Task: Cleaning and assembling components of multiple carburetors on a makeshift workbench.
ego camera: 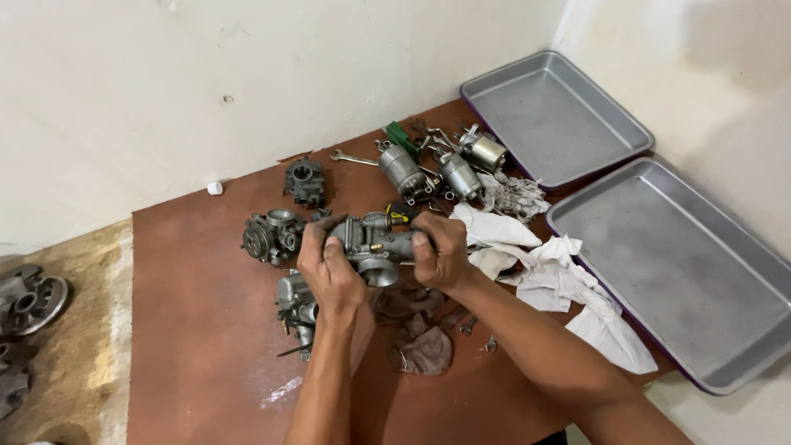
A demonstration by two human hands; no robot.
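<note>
A grey metal carburetor (375, 245) is held over a brown mat (206, 305) between both hands. My left hand (328, 270) grips its left end, fingers curled over the top. Around its right end my right hand (441, 251) is wrapped. Its round opening faces me. Just left of my left hand lies a second carburetor (272, 235), and a third one (297, 309) sits under my left wrist. A dirty brown rag (420, 342) lies below my hands.
Two grey metal trays (552, 115) (684, 272) stand at the right. Several cylindrical motors (401, 170), wrenches (353, 157) and white rags (544, 272) lie behind my hands. Another small carburetor (306, 182) sits near the white wall. Engine parts (29, 301) rest on the floor at left.
</note>
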